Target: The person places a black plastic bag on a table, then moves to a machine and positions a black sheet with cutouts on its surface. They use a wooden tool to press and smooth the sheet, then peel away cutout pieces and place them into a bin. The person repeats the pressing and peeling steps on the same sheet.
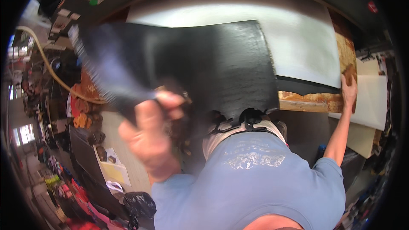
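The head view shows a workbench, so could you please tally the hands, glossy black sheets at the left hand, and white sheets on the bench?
Bare hands (left hand, right hand): 2
Large glossy black sheet at the left hand: 1
Large white sheet on the brown wooden workbench: 1
Total: 4

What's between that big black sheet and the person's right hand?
The head view shows part of the white sheet, a black strip and the wooden board.

left hand (pixel 150 134) is looking blurry | black sheet (pixel 204 61) is blurring at left, hiding some white sheet (pixel 302 47) | bottom edge is cutting off blue shirt (pixel 251 187)
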`<state>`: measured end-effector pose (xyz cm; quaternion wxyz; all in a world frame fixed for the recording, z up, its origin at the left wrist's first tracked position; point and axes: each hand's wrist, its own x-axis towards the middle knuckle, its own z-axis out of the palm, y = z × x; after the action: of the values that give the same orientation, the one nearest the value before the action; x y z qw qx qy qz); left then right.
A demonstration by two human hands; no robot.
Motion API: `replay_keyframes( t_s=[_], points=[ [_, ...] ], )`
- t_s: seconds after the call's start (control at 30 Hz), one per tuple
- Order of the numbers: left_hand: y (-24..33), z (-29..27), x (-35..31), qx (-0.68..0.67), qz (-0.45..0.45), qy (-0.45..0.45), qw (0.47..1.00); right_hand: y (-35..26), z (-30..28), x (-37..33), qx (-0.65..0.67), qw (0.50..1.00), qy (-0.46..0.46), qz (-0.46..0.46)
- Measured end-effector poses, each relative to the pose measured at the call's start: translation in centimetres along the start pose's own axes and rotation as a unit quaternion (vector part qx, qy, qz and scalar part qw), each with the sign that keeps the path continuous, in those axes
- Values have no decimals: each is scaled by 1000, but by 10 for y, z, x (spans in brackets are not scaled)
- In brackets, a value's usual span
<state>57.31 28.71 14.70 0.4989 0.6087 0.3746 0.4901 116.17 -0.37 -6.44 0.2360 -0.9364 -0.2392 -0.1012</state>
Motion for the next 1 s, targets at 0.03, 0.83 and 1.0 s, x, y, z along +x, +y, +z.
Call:
replay_keyframes(
  t_s=[0.03,0.83,1.0],
  points=[
    [-4,11,-3,17,-32,24,999,-21,-11,-2,-25,999,9,38],
    [-151,11,28,-167,-175,-210,947,-213,-206,-212,203,923,256,-204],
    [-191,124,4,-157,-207,-331,907,-104,-295,-249,74,928,354,-88]
  ],
)
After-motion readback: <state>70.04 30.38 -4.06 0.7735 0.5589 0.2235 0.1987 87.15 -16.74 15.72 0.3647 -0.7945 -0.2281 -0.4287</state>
